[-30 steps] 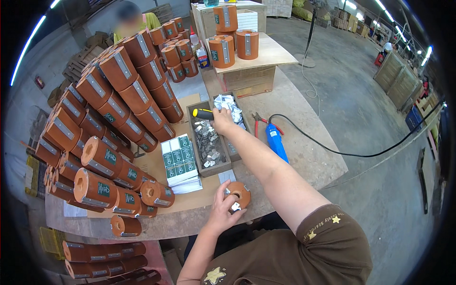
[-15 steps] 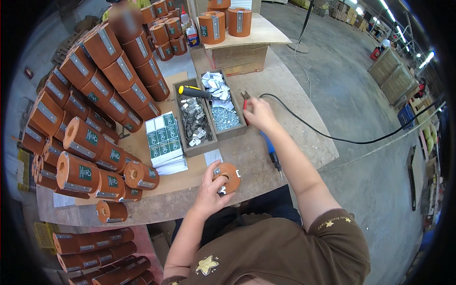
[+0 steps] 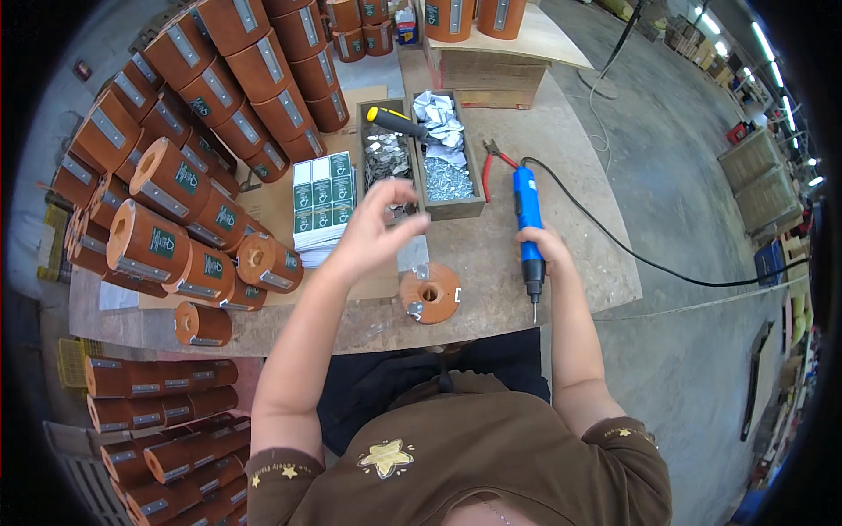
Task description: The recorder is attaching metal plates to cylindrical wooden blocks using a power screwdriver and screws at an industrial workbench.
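My right hand (image 3: pixel 545 245) is wrapped round a blue electric screwdriver (image 3: pixel 528 203), its thin bit pointing down toward me over the table's right part. Fingers apart and holding nothing, my left hand (image 3: pixel 379 223) hovers by the near end of a wooden box (image 3: pixel 384 112) of small dark metal pieces. Between my arms a round reddish-brown block (image 3: pixel 436 307) with a centre hole stands on the table, metal clips on its top face. Red-handled pliers (image 3: pixel 488 172) lie spread beside the second box (image 3: pixel 461 210), which holds small screws (image 3: pixel 448 180) and crumpled pale material.
Stacked brown cylinders (image 3: pixel 167 254) with metal strips and green labels crowd the left. A pile of label sheets (image 3: pixel 323 197) sits beside the boxes, with a yellow-black screwdriver (image 3: pixel 395 121) across them. A black cable (image 3: pixel 653 256) trails right. At the back stands a cardboard box (image 3: pixel 491 77).
My right hand has let go of the pliers and picked up the blue electric screwdriver. My left hand has released the round block and moved away to the box of metal pieces.
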`<state>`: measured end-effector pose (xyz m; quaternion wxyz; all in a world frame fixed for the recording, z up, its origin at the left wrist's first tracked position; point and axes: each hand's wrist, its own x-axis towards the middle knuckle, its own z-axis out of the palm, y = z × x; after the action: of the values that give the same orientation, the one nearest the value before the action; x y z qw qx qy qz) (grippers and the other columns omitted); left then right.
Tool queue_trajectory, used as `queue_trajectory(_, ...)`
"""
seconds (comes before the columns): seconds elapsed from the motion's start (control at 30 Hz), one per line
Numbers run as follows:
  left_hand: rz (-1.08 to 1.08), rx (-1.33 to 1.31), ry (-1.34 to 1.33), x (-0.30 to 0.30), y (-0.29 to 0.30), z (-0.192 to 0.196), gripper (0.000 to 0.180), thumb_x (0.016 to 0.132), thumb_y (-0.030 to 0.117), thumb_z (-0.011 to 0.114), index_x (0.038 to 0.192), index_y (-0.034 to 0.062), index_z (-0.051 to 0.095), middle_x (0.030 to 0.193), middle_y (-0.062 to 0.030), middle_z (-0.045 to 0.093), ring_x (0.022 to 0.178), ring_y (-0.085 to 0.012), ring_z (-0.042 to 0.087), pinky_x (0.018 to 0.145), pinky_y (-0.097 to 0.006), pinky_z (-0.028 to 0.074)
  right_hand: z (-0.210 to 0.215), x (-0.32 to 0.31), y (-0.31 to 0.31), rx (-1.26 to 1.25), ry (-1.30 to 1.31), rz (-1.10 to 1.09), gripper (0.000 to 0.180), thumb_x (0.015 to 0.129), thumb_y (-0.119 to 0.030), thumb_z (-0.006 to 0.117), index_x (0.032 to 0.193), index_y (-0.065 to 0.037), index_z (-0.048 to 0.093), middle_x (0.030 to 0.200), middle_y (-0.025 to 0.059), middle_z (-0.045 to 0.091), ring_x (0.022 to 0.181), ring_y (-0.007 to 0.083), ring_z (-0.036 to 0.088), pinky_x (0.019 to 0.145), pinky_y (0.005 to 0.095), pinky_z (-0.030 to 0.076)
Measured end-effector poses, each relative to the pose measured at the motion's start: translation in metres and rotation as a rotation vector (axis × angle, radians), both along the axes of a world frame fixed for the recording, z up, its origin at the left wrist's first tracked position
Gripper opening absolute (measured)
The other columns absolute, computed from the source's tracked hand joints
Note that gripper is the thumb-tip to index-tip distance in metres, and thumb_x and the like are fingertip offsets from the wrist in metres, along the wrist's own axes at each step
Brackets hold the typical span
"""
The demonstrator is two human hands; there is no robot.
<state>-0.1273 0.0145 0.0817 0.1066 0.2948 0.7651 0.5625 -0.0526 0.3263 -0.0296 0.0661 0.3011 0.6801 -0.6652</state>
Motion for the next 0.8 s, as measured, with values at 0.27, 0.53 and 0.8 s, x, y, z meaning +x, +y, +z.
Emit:
queue_trajectory(0.27,-0.051,-0.382,0.189,-0.063,0.089,-0.037,0.021,0.076,0.016,0.061,0.093,0.0032,0.058,0.087,-0.0109,0.063,0.081,-0.022,0.061,0.07,-0.033,0.047,-0.006,0.032,-0.016,-0.9,0.344,-0.062,0.05,0.067,-0.007,0.058,0.114,-0.005,0.043,0.086,0.0117,0.055,0.074,0.0239,0.057,0.065,0.0383,0.05)
queue_trajectory(0.53,-0.087,-1.046,0.422,-0.084,0.132,-0.064,0.021,0.073,0.017,0.06,0.093,0.0125,0.063,0.098,-0.0121,0.062,0.093,-0.0279,0.059,0.077,-0.038,0.047,-0.023,0.033,0.0,-1.245,0.414,0.031,0.029,0.073,-0.016,0.059,0.098,-0.005,0.049,0.079,0.0086,0.053,0.062,0.0169,0.05,0.056,0.0324,0.044)
queue_trajectory(0.8,-0.209,-1.024,0.378,-0.099,0.145,-0.065,0.026,0.068,0.013,0.059,0.093,0.0068,0.061,0.095,-0.0169,0.061,0.092,-0.031,0.058,0.078,-0.04,0.046,-0.018,0.033,0.003,-1.146,0.378,-0.022,0.026,0.076,-0.018,0.058,0.097,-0.007,0.049,0.075,0.0066,0.05,0.06,0.0155,0.048,0.056,0.0325,0.043)
